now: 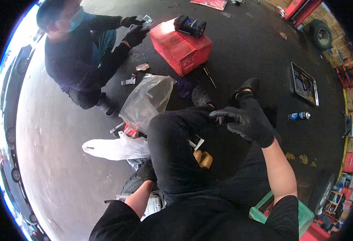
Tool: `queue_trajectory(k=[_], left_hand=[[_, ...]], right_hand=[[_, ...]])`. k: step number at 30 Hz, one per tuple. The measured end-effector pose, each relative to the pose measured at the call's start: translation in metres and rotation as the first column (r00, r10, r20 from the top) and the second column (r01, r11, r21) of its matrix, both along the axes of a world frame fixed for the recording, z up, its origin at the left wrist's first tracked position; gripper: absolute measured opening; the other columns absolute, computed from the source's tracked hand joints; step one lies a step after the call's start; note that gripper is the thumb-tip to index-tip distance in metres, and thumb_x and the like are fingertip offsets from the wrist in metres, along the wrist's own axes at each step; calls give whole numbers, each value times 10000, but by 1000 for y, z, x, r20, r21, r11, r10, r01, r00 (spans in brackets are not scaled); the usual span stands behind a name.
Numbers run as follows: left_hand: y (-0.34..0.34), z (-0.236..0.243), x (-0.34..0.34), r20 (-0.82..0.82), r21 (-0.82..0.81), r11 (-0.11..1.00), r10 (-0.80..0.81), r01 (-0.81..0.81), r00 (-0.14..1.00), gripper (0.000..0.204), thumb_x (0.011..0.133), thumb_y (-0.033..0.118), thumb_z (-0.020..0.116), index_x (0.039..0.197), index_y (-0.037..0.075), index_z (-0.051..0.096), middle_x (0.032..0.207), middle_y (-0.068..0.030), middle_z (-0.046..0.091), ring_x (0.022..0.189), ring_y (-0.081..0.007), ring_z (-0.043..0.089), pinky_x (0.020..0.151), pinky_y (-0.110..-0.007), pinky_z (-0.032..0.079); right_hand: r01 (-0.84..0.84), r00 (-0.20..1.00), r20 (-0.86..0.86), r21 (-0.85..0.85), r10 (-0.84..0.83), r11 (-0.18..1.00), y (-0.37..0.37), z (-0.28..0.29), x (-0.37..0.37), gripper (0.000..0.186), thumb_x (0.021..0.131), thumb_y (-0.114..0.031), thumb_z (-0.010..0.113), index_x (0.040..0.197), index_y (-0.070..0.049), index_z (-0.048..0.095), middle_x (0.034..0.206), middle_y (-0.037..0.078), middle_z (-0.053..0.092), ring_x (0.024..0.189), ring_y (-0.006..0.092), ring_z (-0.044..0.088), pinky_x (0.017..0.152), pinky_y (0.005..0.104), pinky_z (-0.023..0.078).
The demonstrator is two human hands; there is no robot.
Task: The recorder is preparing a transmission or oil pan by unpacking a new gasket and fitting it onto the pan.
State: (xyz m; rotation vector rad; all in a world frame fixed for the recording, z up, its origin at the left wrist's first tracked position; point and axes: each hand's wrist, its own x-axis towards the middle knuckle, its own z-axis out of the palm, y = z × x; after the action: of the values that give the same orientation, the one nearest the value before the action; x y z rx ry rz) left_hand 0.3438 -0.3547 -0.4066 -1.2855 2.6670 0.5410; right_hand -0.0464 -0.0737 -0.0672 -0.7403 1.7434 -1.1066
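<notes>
My right hand (246, 123), in a black glove, is raised in front of my right leg. Its fingers stretch out apart and nothing is in them. My left hand (146, 172), also gloved, is down beside my bent left knee, next to a white plastic bag (114, 148); its fingers are hidden. A large clear plastic bag (146, 100) spreads on the floor beyond that knee, near a red and white piece (131, 130). Ribbed gold-coloured cylindrical parts (203, 159) lie under my legs. Below my left forearm shows a silver-grey metal object (156, 203).
A red box (180, 48) ahead carries a black device (189, 26). To its left a masked co-worker (84, 56) holds a small metal part. A screwdriver (209, 77), spray can (299, 116) and metal tray (305, 84) lie on the floor. Behind my right elbow is a green-framed seat (260, 209).
</notes>
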Motion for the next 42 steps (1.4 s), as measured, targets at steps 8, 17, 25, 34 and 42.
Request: queue_trajectory(k=[8,17,25,34,42], left_hand=[[-6,-18,2,146,30,999,-30,25,989,377,879,510,619,1021,204,788,1015,-163,759,946,-391,723,804,-529,547],[-8,-6,-6,214,82,997,-28,10,976,393,875,521,613,1010,200,795,1008,-166,760,964,-387,724,825,-529,547],[-15,-5,-9,286,82,967,-257,243,923,298,911,338,612,1071,154,784,1057,-170,754,966,-374,723,836,-501,561],[-46,-20,-44,-27,-59,931,-362,360,932,265,941,215,599,1131,99,744,1035,-157,749,938,-328,725,812,-439,567],[-151,64,-264,-547,-214,722,-647,658,531,281,948,84,566,1183,85,719,972,-145,730,900,-313,714,787,-403,566]], right_hand=[[-54,773,-580,340,255,939,71,-130,-17,417,965,-195,594,1370,-114,646,1340,183,640,1242,363,607,1071,444,475],[-85,803,-463,534,375,841,95,-224,-15,435,967,-251,619,1396,-176,634,1381,157,632,1262,369,597,1100,448,465],[-83,827,-446,504,342,860,95,-225,-13,436,971,-280,618,1388,-154,636,1386,151,632,1304,350,572,1107,460,452],[-69,847,-460,402,267,913,77,-199,-7,445,940,-283,653,1364,-152,659,1326,170,662,1278,347,587,1098,459,453],[12,762,-626,272,167,962,88,-139,-45,435,937,-283,641,1359,-177,666,1346,164,661,1238,352,618,1078,463,468]])
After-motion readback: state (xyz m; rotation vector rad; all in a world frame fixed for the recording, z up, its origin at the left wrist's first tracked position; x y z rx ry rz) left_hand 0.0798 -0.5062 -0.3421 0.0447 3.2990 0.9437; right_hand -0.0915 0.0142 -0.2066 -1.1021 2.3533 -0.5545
